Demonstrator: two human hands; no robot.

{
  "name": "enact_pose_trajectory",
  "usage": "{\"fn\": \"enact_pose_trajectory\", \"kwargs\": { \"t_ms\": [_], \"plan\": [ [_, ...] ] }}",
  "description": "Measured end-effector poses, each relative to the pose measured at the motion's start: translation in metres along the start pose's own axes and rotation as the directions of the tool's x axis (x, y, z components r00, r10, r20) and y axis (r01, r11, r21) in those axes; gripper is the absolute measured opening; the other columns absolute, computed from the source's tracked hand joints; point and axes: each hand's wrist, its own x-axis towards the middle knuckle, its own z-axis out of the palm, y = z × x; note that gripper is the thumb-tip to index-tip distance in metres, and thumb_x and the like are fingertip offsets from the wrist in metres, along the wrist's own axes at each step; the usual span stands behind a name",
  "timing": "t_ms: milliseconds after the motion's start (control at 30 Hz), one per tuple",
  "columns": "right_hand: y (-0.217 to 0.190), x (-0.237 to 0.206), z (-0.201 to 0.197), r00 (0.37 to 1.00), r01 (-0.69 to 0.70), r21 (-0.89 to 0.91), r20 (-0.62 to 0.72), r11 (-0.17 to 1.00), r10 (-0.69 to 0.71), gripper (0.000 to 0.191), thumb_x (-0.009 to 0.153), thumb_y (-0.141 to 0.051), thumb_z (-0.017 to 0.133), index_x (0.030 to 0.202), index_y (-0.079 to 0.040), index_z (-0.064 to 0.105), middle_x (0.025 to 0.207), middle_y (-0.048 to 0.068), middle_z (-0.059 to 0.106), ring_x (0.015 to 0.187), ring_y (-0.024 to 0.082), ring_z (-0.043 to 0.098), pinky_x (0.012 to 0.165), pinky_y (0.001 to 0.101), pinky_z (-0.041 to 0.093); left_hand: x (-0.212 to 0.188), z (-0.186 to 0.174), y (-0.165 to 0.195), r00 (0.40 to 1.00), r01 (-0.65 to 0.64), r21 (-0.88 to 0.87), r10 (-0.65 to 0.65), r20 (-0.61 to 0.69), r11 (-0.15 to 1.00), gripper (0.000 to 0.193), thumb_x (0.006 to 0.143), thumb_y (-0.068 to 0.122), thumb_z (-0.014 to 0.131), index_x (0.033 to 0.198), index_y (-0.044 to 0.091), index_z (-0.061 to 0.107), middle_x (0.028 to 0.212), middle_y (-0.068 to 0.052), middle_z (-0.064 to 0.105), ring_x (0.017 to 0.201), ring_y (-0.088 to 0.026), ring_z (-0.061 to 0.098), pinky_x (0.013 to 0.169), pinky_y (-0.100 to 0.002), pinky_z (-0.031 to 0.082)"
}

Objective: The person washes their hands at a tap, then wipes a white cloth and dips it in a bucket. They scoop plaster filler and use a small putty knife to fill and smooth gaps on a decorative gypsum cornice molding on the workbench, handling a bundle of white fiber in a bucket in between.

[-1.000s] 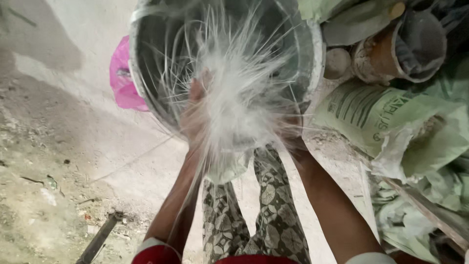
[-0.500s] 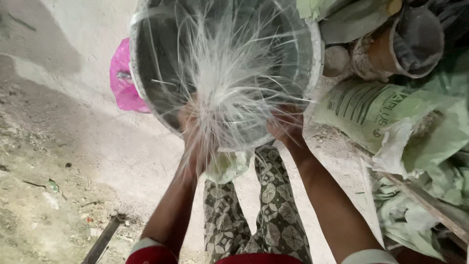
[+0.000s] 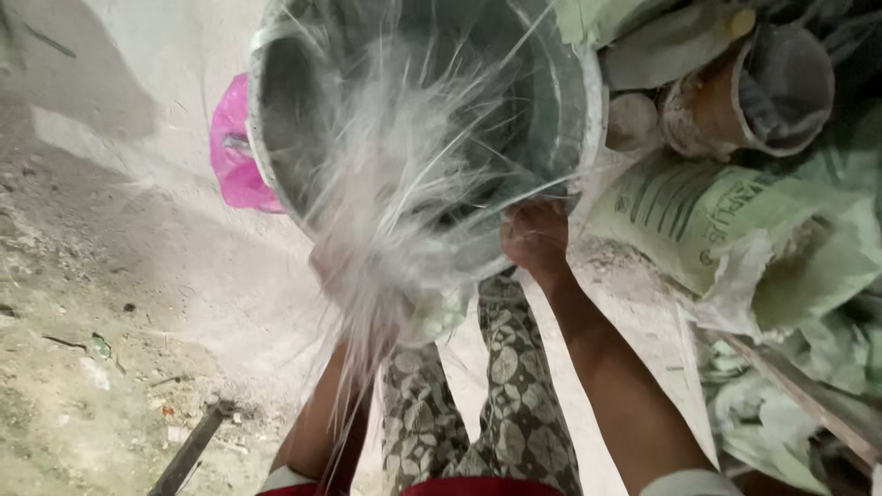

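A big grey bucket (image 3: 277, 110) stands in front of my knees, streaked with pale dust inside. A loose bundle of long white fibres (image 3: 404, 174) fans out over its mouth and spills across the near rim. My left hand (image 3: 342, 276) is closed on the lower end of the fibres and is mostly hidden behind them. My right hand (image 3: 536, 237) is curled on the bucket's near right rim, with a few stray strands running past it.
A pink plastic bag (image 3: 231, 152) lies behind the bucket on the left. Green and white sacks (image 3: 707, 220) and a dirty round tin (image 3: 781, 83) crowd the right side. A dark metal bar (image 3: 188, 450) lies on the dusty floor at lower left. My patterned trousers (image 3: 514, 395) are below.
My hands have moved apart: the left one has drawn the fibres down and left over the near rim, and the right one has shifted right onto the rim.
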Motion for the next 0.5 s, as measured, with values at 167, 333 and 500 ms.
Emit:
{"fn": "enact_pose_trajectory", "kwargs": {
  "t_ms": [167, 333, 500],
  "plan": [
    [0.005, -0.006, -0.003, 0.982, 0.069, -0.873, 0.144, 0.484, 0.12, 0.007, 0.087, -0.017, 0.067, 0.083, -0.012, 0.069, 0.087, 0.011, 0.066, 0.09, 0.029, 0.061, 0.089, 0.0446, 0.044, 0.008, 0.002, 0.015, 0.999, 0.008, 0.137, -0.014, 0.04, 0.991, 0.054, 0.111, 0.031, 0.056, 0.162, 0.026, 0.039, 0.169, -0.007, 0.03, 0.159, -0.027, 0.024, 0.137, -0.049, 0.027],
    [0.003, -0.009, -0.004, 0.979, 0.116, -0.884, 0.179, 0.454, 0.098, 0.014, 0.09, -0.018, 0.063, 0.097, -0.01, 0.072, 0.093, 0.011, 0.068, 0.095, 0.029, 0.061, 0.094, 0.0454, 0.044, 0.01, 0.01, 0.003, 0.998, 0.0, 0.165, -0.01, 0.058, 0.986, 0.054, 0.111, 0.033, 0.055, 0.162, 0.028, 0.039, 0.17, -0.006, 0.029, 0.16, -0.027, 0.022, 0.139, -0.049, 0.025],
    [-0.004, 0.007, 0.002, 0.985, 0.086, -0.82, 0.157, 0.565, 0.078, 0.02, 0.096, -0.02, 0.058, 0.107, -0.008, 0.07, 0.099, 0.014, 0.069, 0.099, 0.032, 0.063, 0.094, 0.0455, 0.047, 0.023, 0.027, -0.018, 0.997, -0.011, 0.203, -0.004, 0.072, 0.979, 0.063, 0.109, 0.035, 0.059, 0.166, 0.024, 0.034, 0.172, -0.008, 0.026, 0.161, -0.031, 0.018, 0.14, -0.053, 0.019]
  ]
}}
